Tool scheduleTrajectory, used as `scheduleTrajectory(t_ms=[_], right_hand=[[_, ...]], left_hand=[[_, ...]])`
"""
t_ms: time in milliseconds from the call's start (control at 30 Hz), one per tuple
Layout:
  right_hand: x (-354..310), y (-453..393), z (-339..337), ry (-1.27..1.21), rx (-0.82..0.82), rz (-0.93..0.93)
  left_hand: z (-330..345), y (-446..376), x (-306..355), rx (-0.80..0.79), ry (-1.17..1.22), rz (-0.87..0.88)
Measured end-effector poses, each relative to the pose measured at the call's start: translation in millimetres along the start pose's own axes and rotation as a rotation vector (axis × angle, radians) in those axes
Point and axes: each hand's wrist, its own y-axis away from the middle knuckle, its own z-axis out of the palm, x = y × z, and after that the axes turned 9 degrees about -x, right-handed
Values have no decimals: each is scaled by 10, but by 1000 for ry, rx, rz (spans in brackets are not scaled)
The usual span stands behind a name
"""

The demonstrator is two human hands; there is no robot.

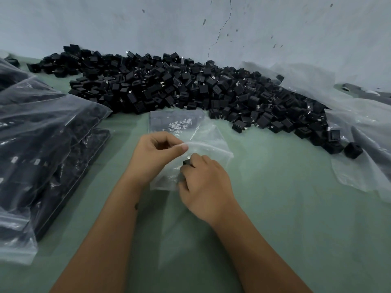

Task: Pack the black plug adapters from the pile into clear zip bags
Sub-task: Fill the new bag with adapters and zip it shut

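— One adapter (186, 163) is going in now? 
— Seems so: the right hand (204, 185) curls round it at the mouth of the zip bag (208, 140), whose lip the left hand (157, 153) pinches open above the green desk (285, 197).
— Next?
— Push it fully inside, I'd judge, then reach to the pile (190, 89) just beyond; filled bags (42, 134) crowd the left.

A single wide-angle view looks from the person's head, facing forward and down over both forearms onto the green surface (296, 208). It sits close above the hands at centre frame, while the pile of black plug adapters (190, 89) and the pale wall (148, 24) lie farther ahead, bowed by the lens.
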Motion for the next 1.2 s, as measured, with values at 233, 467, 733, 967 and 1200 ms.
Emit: scheduleTrajectory(t_ms=[233,467,733,967,1200], right_hand=[[18,-16,-37,-14,-29,106],[-34,-17,3,107,-78,164],[-26,-78,-32,239,-197,208],[63,-435,16,40,-303,452],[145,-938,272,111,-254,541]], left_hand=[[-27,24,51,-116,82,43],[-93,-49,-61,540,-7,-119],[-122,-54,-228,500,-763,-407],[-117,-80,-236,435,-658,-401],[-124,-83,-247,434,-607,-403]])
